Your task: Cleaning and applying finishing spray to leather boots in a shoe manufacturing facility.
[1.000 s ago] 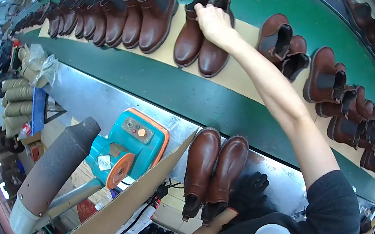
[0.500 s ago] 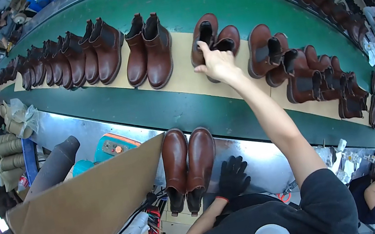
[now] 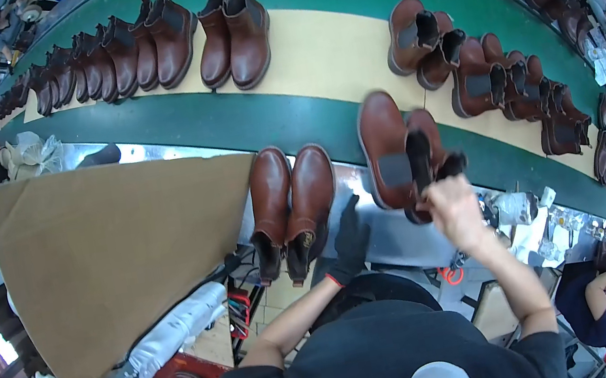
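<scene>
While gloved L hand (image 3: 352, 241) loose, R hand (image 3: 455, 210) tight on smooth brn lthr boots (image 3: 382, 137).

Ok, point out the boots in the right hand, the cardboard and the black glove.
Held boots (image 3: 394, 169): head view, grey side panel.
Cardboard (image 3: 122, 255): head view, broad face.
Black glove (image 3: 351, 239): head view, its middle.

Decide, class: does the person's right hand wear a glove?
No: the right hand is bare, while the left hand wears a black glove.
</scene>
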`<state>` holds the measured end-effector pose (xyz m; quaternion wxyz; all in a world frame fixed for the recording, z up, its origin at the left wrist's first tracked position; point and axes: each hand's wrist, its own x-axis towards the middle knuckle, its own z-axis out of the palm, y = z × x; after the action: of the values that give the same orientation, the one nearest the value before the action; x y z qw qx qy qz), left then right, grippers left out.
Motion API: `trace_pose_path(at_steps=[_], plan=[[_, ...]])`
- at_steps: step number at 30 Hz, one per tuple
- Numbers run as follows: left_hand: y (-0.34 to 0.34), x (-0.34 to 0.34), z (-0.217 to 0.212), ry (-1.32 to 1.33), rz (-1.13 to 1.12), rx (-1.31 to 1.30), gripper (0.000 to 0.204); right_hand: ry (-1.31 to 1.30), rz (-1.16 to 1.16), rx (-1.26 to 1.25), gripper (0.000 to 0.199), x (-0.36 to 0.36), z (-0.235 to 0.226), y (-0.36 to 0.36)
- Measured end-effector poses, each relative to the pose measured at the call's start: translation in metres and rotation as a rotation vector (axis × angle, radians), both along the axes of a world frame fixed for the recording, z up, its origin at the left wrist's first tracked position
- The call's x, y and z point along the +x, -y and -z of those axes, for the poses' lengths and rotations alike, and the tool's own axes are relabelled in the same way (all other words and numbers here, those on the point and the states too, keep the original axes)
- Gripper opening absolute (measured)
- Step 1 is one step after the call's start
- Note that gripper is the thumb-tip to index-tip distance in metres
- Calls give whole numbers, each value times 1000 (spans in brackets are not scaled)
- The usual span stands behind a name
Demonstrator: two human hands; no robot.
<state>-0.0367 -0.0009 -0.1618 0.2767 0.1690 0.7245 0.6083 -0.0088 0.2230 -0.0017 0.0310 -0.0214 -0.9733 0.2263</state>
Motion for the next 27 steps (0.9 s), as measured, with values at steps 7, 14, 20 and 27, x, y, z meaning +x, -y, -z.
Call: trace_pose_path(at_steps=[7,14,20,27], plan=[[-51,-30,22,25,67,-146,68,61,88,-204,47,93,17,44],[-112,-77,-30,606,47,-72,107,-10,969,-764,35,141,28,-22],[-153,-81,-48,965,31,-291,81,390,1033,-1316,89,128,134,-28],[-126,-35,25,51,59,-160,78,63,1052,-1457,89,106,158,-4]])
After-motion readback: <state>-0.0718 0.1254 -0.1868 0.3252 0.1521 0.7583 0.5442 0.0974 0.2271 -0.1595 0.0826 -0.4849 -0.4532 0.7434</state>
